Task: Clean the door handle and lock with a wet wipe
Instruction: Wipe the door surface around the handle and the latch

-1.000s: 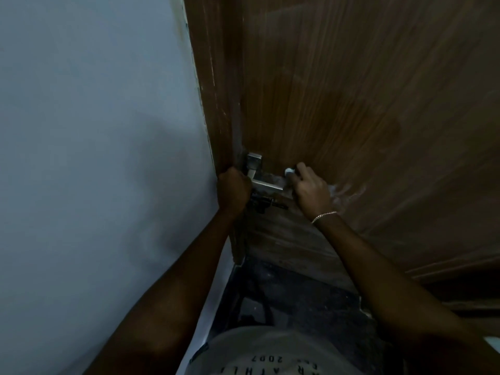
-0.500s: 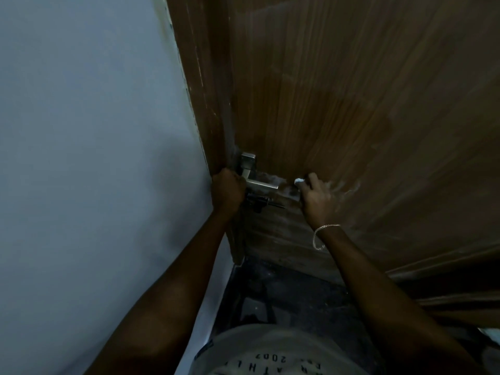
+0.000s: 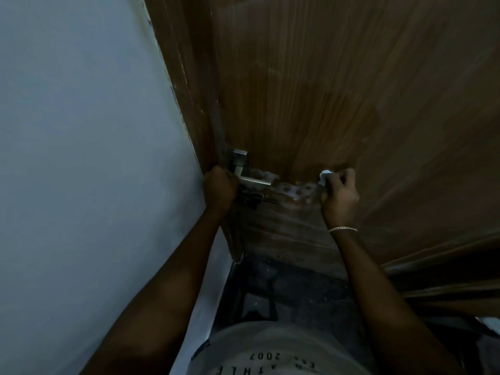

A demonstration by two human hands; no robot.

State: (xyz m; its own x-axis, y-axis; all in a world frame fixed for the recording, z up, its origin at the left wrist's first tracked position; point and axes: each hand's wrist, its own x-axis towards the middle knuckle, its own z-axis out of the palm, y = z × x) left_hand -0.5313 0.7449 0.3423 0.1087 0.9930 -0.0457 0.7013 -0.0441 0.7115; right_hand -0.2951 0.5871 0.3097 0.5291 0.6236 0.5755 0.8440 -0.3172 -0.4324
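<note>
While the left hand (image 3: 220,189) is curled in a fist round the edge of the door (image 3: 324,90), just beside the root of the handle (image 3: 251,180), the right hand (image 3: 339,194) pinches a crumpled white wipe (image 3: 324,175) between thumb and bent fingers and holds it against the wood. The door is dark brown veneer with long streaked grain. Its surface looks dull, and a scuffed, darker strip runs down the edge. The handle is brushed silver metal: a square plate with a flat, straight lever pointing right. Under it sits the lock (image 3: 254,198), small and black, with a thin dark piece sticking out to the right. Pale, blotchy wet smears (image 3: 295,189) mark the wood between the lever's end and the wipe. A thin silver chain bracelet (image 3: 343,228) lies across the right wrist. The wall (image 3: 81,158) on the left is smooth and grey-blue.

Half a second ago the wipe was right at the lever's free end. It now sits well to the right of it, on bare wood, and the smeared band has grown longer. The bracelet hung in a loose loop then and now lies flat. The left hand has kept its place.
</note>
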